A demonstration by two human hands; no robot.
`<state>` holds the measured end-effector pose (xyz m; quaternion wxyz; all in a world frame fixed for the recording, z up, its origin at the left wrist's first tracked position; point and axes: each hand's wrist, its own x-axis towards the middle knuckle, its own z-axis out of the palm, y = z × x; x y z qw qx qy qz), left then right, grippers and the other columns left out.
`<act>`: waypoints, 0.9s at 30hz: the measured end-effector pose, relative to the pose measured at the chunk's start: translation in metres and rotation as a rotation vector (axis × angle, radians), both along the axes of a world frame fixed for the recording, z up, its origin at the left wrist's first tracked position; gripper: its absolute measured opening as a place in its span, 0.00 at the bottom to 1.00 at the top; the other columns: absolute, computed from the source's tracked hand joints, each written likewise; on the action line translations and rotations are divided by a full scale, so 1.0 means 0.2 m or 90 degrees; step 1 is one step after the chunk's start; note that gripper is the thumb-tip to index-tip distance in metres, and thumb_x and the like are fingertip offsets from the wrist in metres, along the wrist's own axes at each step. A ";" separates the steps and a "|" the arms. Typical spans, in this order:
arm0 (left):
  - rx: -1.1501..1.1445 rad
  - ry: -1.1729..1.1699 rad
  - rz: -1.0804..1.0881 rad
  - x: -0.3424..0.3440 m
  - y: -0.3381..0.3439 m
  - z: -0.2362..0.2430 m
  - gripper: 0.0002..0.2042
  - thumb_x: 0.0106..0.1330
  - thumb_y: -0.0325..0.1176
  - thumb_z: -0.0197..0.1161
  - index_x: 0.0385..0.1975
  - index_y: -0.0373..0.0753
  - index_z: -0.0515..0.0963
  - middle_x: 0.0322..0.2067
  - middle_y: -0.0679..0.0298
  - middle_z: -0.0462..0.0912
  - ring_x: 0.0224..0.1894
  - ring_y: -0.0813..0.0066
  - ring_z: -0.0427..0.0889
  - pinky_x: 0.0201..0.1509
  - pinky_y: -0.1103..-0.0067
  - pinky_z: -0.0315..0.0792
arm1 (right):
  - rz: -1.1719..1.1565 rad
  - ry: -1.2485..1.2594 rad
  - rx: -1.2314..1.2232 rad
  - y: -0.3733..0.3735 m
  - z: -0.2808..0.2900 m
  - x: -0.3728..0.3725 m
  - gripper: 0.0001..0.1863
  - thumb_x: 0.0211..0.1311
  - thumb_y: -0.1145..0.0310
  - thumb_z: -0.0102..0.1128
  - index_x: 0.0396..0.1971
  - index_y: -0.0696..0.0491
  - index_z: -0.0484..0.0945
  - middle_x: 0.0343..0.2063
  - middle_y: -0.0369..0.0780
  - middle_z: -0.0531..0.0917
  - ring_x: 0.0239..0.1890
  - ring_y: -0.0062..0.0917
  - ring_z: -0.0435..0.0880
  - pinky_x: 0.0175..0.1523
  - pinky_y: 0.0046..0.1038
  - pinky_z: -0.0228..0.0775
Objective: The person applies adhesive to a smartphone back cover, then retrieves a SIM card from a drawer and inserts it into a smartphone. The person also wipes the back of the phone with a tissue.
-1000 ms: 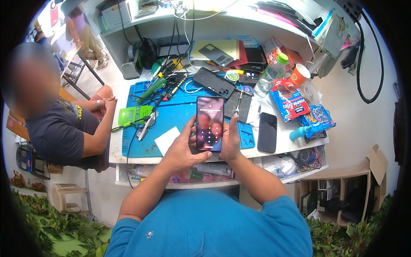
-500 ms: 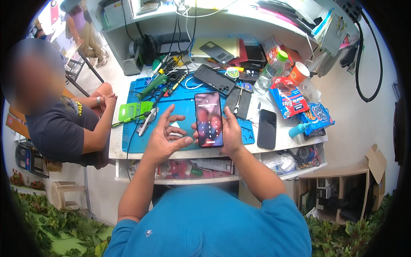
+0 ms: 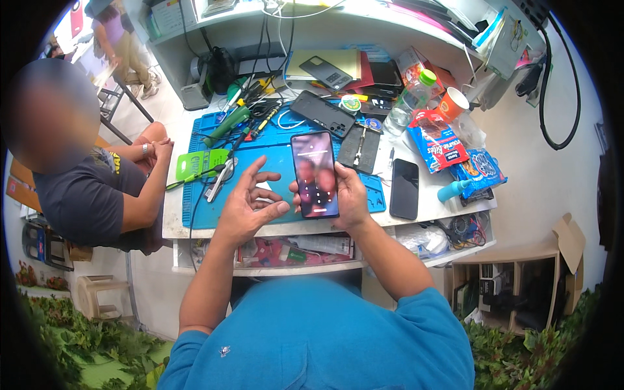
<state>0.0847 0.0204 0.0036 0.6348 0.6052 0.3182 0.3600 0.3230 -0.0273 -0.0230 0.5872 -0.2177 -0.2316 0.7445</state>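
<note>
My right hand is wrapped round a smartphone, holding it upright above the front of a blue work mat. The phone's screen is lit, with a photo behind a keypad of dots. To the left of the phone, my left hand hovers with its fingers apart and curved, touching nothing. Behind the held phone lies a dark phone back with camera openings. A second phone, its screen dark, rests on the white desk to the right of my right hand.
Screwdrivers, cables and a green-handled tool crowd the mat's far left. A clear bottle, a paper cup and snack packets stand at the right. Below the desktop is an open drawer. Another person sits at the left.
The view has shifted slightly. My right hand still holds the lit phone, and my left hand stays spread beside it with little movement.
</note>
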 end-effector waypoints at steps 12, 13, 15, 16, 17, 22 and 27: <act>0.118 0.153 0.108 -0.27 0.11 0.07 0.41 0.63 0.28 0.79 0.76 0.35 0.65 0.59 0.53 0.78 0.45 0.76 0.82 0.49 0.80 0.81 | -0.104 -0.809 0.113 -0.01 0.16 0.13 0.38 0.81 0.35 0.45 0.65 0.59 0.68 0.50 0.48 0.83 0.51 0.34 0.84 0.57 0.36 0.74; 0.131 0.147 0.126 -0.28 0.10 0.09 0.36 0.62 0.30 0.80 0.71 0.33 0.72 0.56 0.55 0.81 0.41 0.80 0.80 0.43 0.83 0.78 | -0.174 -0.899 0.167 -0.02 0.23 0.09 0.38 0.79 0.39 0.53 0.66 0.61 0.68 0.50 0.50 0.81 0.50 0.42 0.82 0.57 0.41 0.72; 0.143 0.322 0.117 -0.32 0.09 0.11 0.34 0.60 0.32 0.82 0.67 0.32 0.76 0.52 0.57 0.83 0.38 0.82 0.79 0.40 0.83 0.76 | -0.194 -1.128 0.257 -0.02 0.21 0.05 0.37 0.76 0.43 0.58 0.66 0.61 0.69 0.48 0.51 0.80 0.50 0.44 0.80 0.57 0.44 0.70; 0.151 0.406 0.110 -0.33 0.09 0.11 0.33 0.59 0.34 0.83 0.64 0.31 0.79 0.51 0.59 0.84 0.37 0.83 0.78 0.38 0.84 0.75 | -0.207 -1.244 0.305 -0.03 0.20 0.04 0.36 0.75 0.44 0.61 0.66 0.61 0.69 0.47 0.52 0.80 0.50 0.45 0.79 0.57 0.45 0.69; 0.181 0.479 0.110 -0.32 0.06 0.11 0.31 0.56 0.39 0.84 0.58 0.32 0.84 0.45 0.62 0.84 0.33 0.81 0.77 0.37 0.80 0.75 | -0.200 -1.286 0.326 -0.03 0.17 0.02 0.36 0.71 0.49 0.66 0.65 0.62 0.70 0.46 0.51 0.79 0.50 0.45 0.77 0.57 0.45 0.67; 0.370 0.522 0.144 -0.30 -0.02 0.05 0.22 0.57 0.42 0.80 0.48 0.37 0.87 0.41 0.60 0.83 0.32 0.67 0.81 0.41 0.73 0.77 | -0.169 -1.415 0.373 -0.05 0.11 -0.03 0.38 0.69 0.49 0.67 0.66 0.63 0.70 0.49 0.50 0.78 0.53 0.44 0.76 0.57 0.42 0.65; 0.392 0.443 0.105 -0.31 0.05 -0.12 0.11 0.61 0.35 0.76 0.38 0.37 0.87 0.39 0.56 0.83 0.34 0.61 0.83 0.40 0.69 0.76 | -0.267 -1.463 0.437 -0.01 0.03 -0.01 0.37 0.70 0.49 0.65 0.66 0.64 0.70 0.48 0.50 0.78 0.52 0.43 0.75 0.57 0.42 0.65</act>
